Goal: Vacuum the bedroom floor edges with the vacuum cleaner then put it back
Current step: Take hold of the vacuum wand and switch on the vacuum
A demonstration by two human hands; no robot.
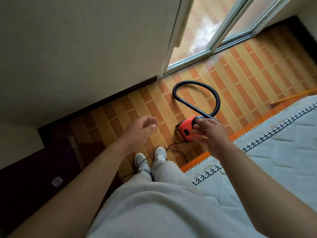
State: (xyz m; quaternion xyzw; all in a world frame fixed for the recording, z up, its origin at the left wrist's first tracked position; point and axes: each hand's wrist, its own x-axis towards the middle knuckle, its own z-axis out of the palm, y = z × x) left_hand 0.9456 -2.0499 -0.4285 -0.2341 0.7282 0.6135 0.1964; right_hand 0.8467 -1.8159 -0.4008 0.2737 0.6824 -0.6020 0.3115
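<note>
Pos: vac (186,128) on tile floor (240,74), beside mattress (283,143).
Axis: approx along bed edge; hose (218,98) end twd glass door (202,31), cord (171,145) end twd feet.
Look: red body, black looped hose.
L hand (140,129): fingers loosely curled, empty.
R hand (211,133): same, overlaps vac in view.

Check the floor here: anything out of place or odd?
The black power cord from the red vacuum cleaner trails loose over the tiles and passes between the person's shoes, a likely trip risk. The hose lies in a loop by the window. No damage or spill shows.
</note>
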